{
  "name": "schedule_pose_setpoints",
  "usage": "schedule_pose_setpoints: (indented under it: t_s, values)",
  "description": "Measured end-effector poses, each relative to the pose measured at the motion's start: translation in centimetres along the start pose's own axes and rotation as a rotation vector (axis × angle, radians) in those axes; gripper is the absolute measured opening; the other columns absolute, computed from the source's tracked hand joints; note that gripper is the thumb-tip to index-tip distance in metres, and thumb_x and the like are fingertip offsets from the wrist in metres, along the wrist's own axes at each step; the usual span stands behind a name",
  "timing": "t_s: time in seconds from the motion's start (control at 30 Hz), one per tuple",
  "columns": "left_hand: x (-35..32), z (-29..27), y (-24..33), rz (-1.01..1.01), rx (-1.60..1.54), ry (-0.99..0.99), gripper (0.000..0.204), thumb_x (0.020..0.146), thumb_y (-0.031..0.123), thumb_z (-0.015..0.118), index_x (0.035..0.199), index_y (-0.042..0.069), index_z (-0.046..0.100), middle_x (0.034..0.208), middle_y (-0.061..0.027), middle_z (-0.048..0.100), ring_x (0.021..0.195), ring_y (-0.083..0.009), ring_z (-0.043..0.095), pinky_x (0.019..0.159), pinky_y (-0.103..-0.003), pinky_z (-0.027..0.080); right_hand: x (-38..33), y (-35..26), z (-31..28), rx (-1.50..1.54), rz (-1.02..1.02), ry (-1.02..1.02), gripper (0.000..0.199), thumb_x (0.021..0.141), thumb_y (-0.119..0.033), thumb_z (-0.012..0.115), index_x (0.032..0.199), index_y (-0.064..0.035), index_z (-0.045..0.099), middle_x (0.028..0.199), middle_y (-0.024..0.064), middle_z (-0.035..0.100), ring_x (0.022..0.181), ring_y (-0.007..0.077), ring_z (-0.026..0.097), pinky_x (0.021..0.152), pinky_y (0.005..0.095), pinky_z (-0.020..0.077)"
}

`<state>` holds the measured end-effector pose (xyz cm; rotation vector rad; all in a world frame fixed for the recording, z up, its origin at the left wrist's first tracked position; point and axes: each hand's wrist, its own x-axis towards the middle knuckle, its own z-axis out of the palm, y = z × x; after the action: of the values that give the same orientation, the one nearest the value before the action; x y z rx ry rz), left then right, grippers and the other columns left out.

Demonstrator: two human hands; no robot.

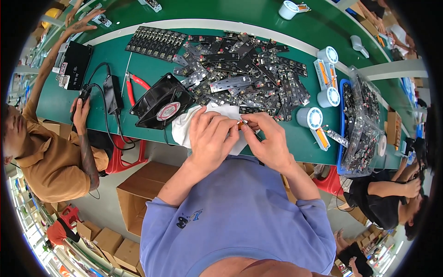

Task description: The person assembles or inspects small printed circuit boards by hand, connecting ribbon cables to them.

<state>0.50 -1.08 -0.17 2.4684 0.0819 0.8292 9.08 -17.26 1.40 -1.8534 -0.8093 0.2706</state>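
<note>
My left hand (pixel 211 135) and my right hand (pixel 267 138) meet over the near edge of the green table (pixel 60 104). Together they pinch a small orange-and-white part (pixel 241 123) between the fingertips. A white cloth (pixel 184 127) lies under both hands. Just beyond my fingers spreads a big heap of black circuit boards (pixel 244 76). A black cooling fan (pixel 161 106) leans on the table left of my left hand.
Red-handled cutters (pixel 134 87) and a black power adapter (pixel 112 93) lie left of the fan. White tape rolls (pixel 310 117) and a clear bin of boards (pixel 362 124) stand at the right. A person in brown sits on the left, another in black on the right. Cardboard boxes (pixel 140 194) sit below.
</note>
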Motion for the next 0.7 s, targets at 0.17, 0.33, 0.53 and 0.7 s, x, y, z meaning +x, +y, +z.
schedule_pose_setpoints:
  t_s: [0.17, 0.33, 0.53, 0.7]
  values:
    - [0.1, 0.1, -0.2, 0.032, 0.001, 0.004, 0.02, 0.076, 0.005, 0.082, 0.093, 0.008, 0.073, 0.09, -0.0039, 0.071, 0.095, -0.0257, 0.066, 0.098, -0.047, 0.053, -0.2, 0.2, 0.5, -0.09, -0.114, 0.03, 0.027, 0.092, 0.004, 0.072, 0.118, 0.0026, 0.068, 0.104, 0.0165, 0.07, 0.086, 0.0303, 0.073, 0.074, 0.038, 0.0605]
    - [0.2, 0.2, -0.2, 0.087, 0.03, -0.005, 0.021, 0.076, 0.005, 0.082, 0.093, 0.008, 0.072, 0.09, -0.0047, 0.07, 0.094, -0.0276, 0.066, 0.096, -0.047, 0.054, -0.3, 0.6, 0.7, -0.222, -0.232, 0.043, 0.029, 0.09, 0.004, 0.073, 0.119, 0.0037, 0.068, 0.107, 0.0164, 0.069, 0.088, 0.0324, 0.072, 0.075, 0.0394, 0.0609]
    - [0.2, 0.0, -0.3, 0.095, 0.015, -0.026, 0.022, 0.075, 0.004, 0.082, 0.094, 0.007, 0.072, 0.09, -0.0047, 0.069, 0.095, -0.0286, 0.064, 0.093, -0.045, 0.054, -0.4, 0.5, 0.4, -0.355, -0.304, -0.015, 0.038, 0.087, 0.003, 0.073, 0.124, 0.0047, 0.068, 0.109, 0.0155, 0.069, 0.097, 0.0322, 0.071, 0.08, 0.0405, 0.0607]
    - [-0.1, 0.0, -0.2, 0.118, 0.073, -0.082, 0.022, 0.079, 0.009, 0.08, 0.1, 0.007, 0.072, 0.095, -0.0039, 0.067, 0.098, -0.0269, 0.062, 0.102, -0.048, 0.048, 0.5, 0.0, -0.8, -0.487, -0.342, -0.081, 0.039, 0.082, -0.001, 0.073, 0.121, 0.0025, 0.068, 0.111, 0.0148, 0.07, 0.093, 0.0309, 0.069, 0.082, 0.043, 0.0586]
